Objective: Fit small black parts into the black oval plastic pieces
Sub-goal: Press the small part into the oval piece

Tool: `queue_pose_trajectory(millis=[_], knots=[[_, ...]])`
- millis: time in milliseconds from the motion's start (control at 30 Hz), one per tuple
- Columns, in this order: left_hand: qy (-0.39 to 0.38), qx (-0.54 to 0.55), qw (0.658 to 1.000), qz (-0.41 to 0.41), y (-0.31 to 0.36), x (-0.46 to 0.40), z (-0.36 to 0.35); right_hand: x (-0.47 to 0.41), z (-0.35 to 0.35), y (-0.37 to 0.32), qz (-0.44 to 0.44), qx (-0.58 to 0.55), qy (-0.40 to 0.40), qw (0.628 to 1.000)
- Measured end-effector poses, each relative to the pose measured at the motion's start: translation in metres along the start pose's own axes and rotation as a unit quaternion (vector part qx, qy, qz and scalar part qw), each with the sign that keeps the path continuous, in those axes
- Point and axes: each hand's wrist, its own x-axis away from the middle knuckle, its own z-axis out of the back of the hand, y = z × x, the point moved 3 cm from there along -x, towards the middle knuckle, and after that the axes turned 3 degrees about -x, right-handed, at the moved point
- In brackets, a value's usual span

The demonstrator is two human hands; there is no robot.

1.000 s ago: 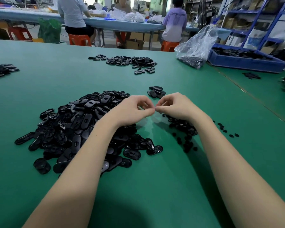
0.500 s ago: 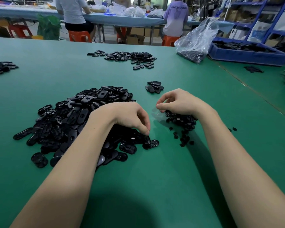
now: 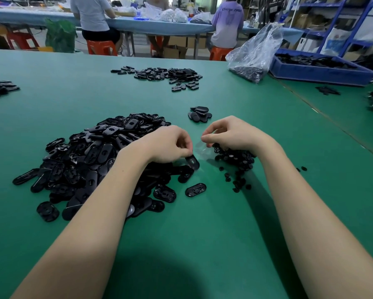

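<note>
Left hand (image 3: 168, 145) fingers pinch oval piece (image 3: 193, 161), long axis tilted, lower end toward desk (image 3: 202, 244). Right hand (image 3: 230, 134) fingers curled over small parts (image 3: 237, 160); contents unclear.

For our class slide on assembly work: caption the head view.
Left hand pinches a black oval piece from the pile; right hand reaches into small black parts.

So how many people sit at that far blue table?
3: white-shirted person on the left, half-hidden person in the middle, purple-shirted person on the right; others may be hidden.
</note>
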Motion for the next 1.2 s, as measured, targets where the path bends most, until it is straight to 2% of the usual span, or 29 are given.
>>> queue_pose_trajectory(millis=[133,233,400,533,600,700,833,900,1200], knots=[[0.112,0.099,0.989,0.001,-0.002,-0.001,0.003,0.004,-0.001,-0.002,-0.012,-0.035,-0.043,0.998],[0.159,0.194,0.968,0.002,-0.001,-0.003,0.003,0.005,-0.003,-0.003,-0.008,-0.065,-0.067,0.996],[0.162,0.294,0.942,0.014,-0.002,-0.004,0.003,0.006,0.003,0.0,0.002,-0.124,-0.018,0.992],[0.138,0.321,0.936,0.037,-0.001,-0.005,-0.001,0.007,0.008,-0.003,0.034,-0.136,0.015,0.99],[0.132,0.325,0.935,0.046,0.001,-0.007,-0.005,0.007,0.009,-0.005,0.047,-0.119,0.024,0.992],[0.139,0.293,0.944,0.061,0.0,-0.008,-0.009,0.006,0.012,-0.003,0.021,-0.072,0.03,0.997],[0.156,0.272,0.948,0.047,-0.004,-0.008,-0.012,0.004,0.019,0.007,-0.063,0.149,0.071,0.984],[0.159,0.268,0.949,0.039,-0.004,-0.007,-0.012,0.004,0.017,0.007,-0.097,0.21,0.077,0.97],[0.158,0.27,0.949,0.031,-0.004,-0.007,-0.014,0.002,0.006,0.003,-0.118,0.254,0.106,0.954]])
